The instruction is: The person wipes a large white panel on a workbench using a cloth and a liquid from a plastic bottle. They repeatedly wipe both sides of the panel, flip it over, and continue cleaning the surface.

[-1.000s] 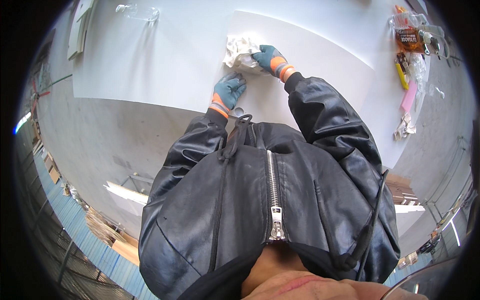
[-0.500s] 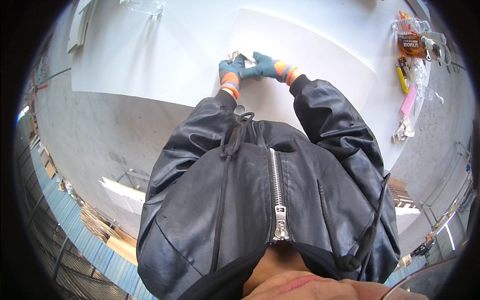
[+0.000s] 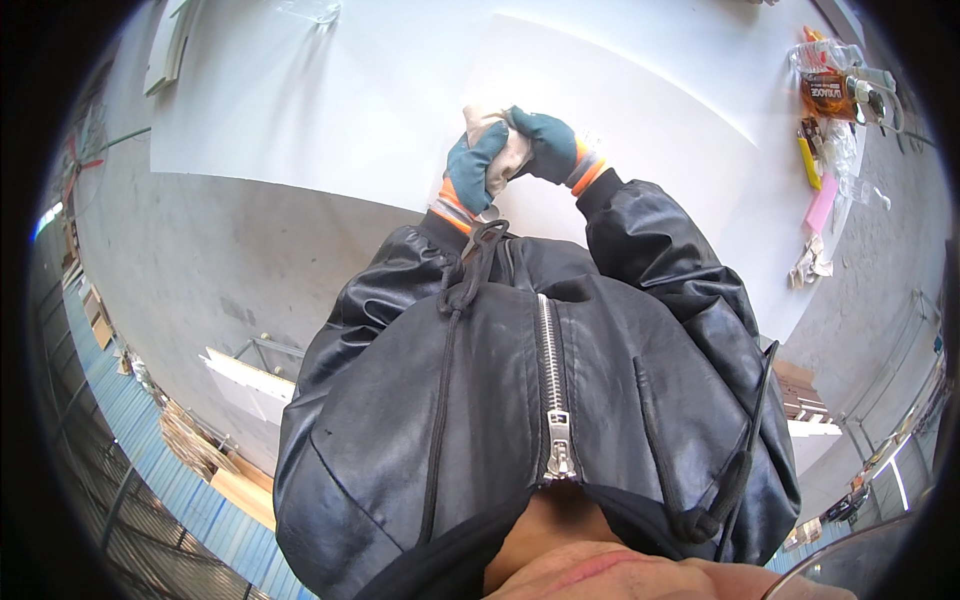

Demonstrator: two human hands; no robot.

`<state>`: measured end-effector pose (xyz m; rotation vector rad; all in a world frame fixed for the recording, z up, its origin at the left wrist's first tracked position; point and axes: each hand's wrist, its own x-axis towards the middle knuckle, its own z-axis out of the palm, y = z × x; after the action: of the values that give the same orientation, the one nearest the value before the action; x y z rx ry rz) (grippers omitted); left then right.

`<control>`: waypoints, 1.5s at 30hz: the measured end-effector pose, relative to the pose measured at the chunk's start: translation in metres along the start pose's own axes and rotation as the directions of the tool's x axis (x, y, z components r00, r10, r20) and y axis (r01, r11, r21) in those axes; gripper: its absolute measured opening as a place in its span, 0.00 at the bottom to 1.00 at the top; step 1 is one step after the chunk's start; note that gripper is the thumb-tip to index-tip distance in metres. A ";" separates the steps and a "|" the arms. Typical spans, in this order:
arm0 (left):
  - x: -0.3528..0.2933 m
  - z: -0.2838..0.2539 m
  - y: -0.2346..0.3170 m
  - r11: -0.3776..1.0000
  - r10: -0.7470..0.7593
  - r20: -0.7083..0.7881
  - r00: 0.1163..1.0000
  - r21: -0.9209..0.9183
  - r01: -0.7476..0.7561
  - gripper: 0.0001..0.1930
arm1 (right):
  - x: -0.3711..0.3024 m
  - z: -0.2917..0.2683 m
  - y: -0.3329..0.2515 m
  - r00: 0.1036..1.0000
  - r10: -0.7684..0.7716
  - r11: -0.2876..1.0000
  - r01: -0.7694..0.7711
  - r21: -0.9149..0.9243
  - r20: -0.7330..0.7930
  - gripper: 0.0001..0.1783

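Note:
Between my two gloved hands is a crumpled whitish cloth (image 3: 510, 155), bunched up above the near part of a white sheet (image 3: 610, 90). My left hand (image 3: 474, 168), in a dark green glove with an orange and grey cuff, has its fingers wrapped round the cloth's left side. From the right, my right hand (image 3: 545, 145), gloved alike, grips the cloth with its thumb on the upper side. Most of the right fingers are hidden behind the cloth and the hand.
The sheet lies on a broad white tabletop (image 3: 300, 110). Along its right edge are a bottle of amber liquid (image 3: 828, 95), clear plastic bottles, a yellow-handled cutter (image 3: 807, 163), a pink block (image 3: 821, 205) and a crumpled rag (image 3: 811, 262). A clear bottle (image 3: 310, 10) lies at the far left.
Both hands have drawn the cloth up and nearer to me. It was mostly hidden and pressed to the sheet; now it shows bunched between the palms.

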<state>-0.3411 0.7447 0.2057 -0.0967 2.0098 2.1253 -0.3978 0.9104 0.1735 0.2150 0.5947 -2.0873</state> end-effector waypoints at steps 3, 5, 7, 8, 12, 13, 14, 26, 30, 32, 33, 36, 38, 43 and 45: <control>-0.001 0.002 0.012 0.969 -0.168 -0.055 0.984 -0.193 0.155 0.24 | -0.014 0.010 -0.013 0.990 0.080 0.974 -0.103 0.203 0.116 0.26; -0.002 -0.001 0.009 0.971 -0.159 -0.109 0.981 -0.199 0.135 0.23 | -0.018 0.016 -0.009 0.995 0.088 0.986 -0.094 0.136 0.049 0.27; -0.007 0.002 0.007 0.968 -0.134 -0.163 0.977 -0.232 0.094 0.21 | -0.026 0.027 -0.005 0.996 0.087 0.993 -0.088 0.082 0.008 0.27; -0.008 0.004 0.005 0.971 -0.131 -0.190 0.973 -0.223 0.087 0.20 | -0.027 0.024 -0.004 0.996 0.057 0.998 -0.057 0.009 -0.065 0.26; -0.013 0.004 0.010 0.963 -0.182 -0.302 0.936 -0.246 0.109 0.18 | -0.042 0.008 -0.010 0.913 -0.262 0.813 0.034 -0.582 -0.312 0.29; -0.013 0.003 0.012 0.970 -0.157 -0.350 0.924 -0.230 0.077 0.18 | -0.044 -0.004 -0.010 0.874 -0.409 0.626 0.057 -0.778 -0.264 0.33; -0.013 0.001 0.013 0.977 -0.127 -0.402 0.907 -0.210 0.044 0.18 | -0.046 0.017 -0.015 0.761 -0.356 0.827 -0.014 -0.562 -0.542 0.35; 0.024 -0.019 0.048 0.941 0.220 -0.122 0.968 0.288 -0.178 0.40 | -0.025 0.086 0.011 0.895 -0.386 0.869 0.269 -0.416 -0.226 0.26; 0.060 -0.061 0.007 0.652 0.587 -0.277 0.761 0.719 -0.241 0.34 | 0.011 0.098 0.015 0.753 -0.564 0.765 0.322 -0.558 -0.339 0.20; 0.065 -0.112 -0.042 0.862 0.465 -0.529 0.709 0.454 -0.226 0.29 | 0.034 0.122 0.018 0.675 -0.627 0.735 0.347 -0.582 -0.390 0.18; 0.060 -0.100 -0.012 0.993 0.066 -0.561 0.825 -0.040 -0.107 0.26 | 0.041 0.111 0.021 0.577 -0.687 0.674 0.281 -0.683 -0.441 0.19; 0.034 -0.125 0.043 1.000 -0.013 -0.051 0.999 -0.012 0.012 0.22 | 0.080 0.101 0.048 0.632 -0.676 0.594 0.163 -0.788 -0.379 0.21; 0.044 -0.155 0.055 0.904 -0.236 0.255 0.938 -0.297 0.308 0.22 | 0.098 0.137 0.055 0.775 -0.514 0.779 0.243 -0.578 -0.367 0.24; 0.055 -0.184 0.024 0.900 -0.355 -0.056 0.933 -0.292 0.324 0.23 | 0.122 0.148 0.054 0.656 -0.612 0.502 -0.109 -0.858 -0.441 0.34; 0.061 -0.187 0.027 0.878 -0.317 0.043 0.947 -0.363 0.311 0.24 | 0.128 0.150 0.057 0.469 -0.785 0.426 -0.066 -0.902 -0.405 0.35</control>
<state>-0.4243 0.5642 0.2082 -0.4697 1.4551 2.2507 -0.4107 0.7151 0.2370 0.5028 2.4493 -1.7338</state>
